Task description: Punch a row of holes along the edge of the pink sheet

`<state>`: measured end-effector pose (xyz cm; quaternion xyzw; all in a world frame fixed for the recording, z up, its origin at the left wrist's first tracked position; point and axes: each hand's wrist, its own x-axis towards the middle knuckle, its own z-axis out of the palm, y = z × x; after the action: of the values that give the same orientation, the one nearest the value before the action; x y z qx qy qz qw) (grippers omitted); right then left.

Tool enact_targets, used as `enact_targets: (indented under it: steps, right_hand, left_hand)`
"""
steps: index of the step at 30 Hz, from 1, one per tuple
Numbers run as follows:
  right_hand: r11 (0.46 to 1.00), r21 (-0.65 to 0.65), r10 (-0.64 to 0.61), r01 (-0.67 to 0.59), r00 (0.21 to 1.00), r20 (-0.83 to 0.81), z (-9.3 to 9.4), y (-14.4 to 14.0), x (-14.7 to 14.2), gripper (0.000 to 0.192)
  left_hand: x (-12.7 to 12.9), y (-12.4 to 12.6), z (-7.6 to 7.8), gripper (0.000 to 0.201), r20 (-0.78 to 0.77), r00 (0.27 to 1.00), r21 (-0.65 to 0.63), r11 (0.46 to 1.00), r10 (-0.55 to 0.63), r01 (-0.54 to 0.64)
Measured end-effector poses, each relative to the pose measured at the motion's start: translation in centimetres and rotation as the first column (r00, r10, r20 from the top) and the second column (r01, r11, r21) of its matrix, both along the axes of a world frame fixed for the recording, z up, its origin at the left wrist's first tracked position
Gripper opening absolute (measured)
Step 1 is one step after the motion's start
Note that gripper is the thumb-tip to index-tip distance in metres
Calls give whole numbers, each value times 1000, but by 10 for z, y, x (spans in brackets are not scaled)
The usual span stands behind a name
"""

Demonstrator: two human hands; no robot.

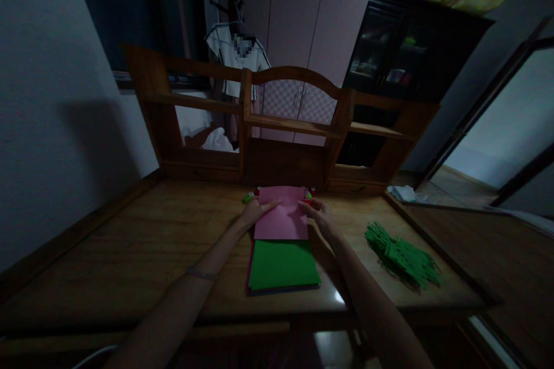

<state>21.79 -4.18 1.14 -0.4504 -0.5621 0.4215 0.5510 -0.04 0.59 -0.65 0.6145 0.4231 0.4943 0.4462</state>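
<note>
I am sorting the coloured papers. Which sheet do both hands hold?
The pink sheet, folded at the stack's far end; the green sheet below lies flat, untouched.

I see the folded sheet point(281, 213) lying on the far half of the paper stack point(283, 265), mid-desk point(130, 242). Cut strips point(402, 256) lie right; shelf point(285, 127) stands behind.

Dim room, daylight from right doorway, glare on desk edge, warped edges
</note>
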Motion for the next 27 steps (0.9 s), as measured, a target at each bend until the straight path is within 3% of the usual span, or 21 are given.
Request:
enact_targets:
  steps: [4, 13, 27]
  right_hand:
    - [1000, -13, -12, 12, 1000, 16, -2, 4, 2, 35]
    - [997, -21, 72, -72, 997, 1, -2, 6, 2, 34]
    - [999, -44, 15, -15, 1000, -12, 4, 3, 2, 35]
  left_hand:
    - [-1, 0, 0, 44, -20, 1000, -70, 998, 3, -4]
    - [-1, 3, -4, 47, 49, 999, -41, 999, -19, 21]
    - [-3, 5, -4, 44, -11, 1000, 32, 999, 13, -13]
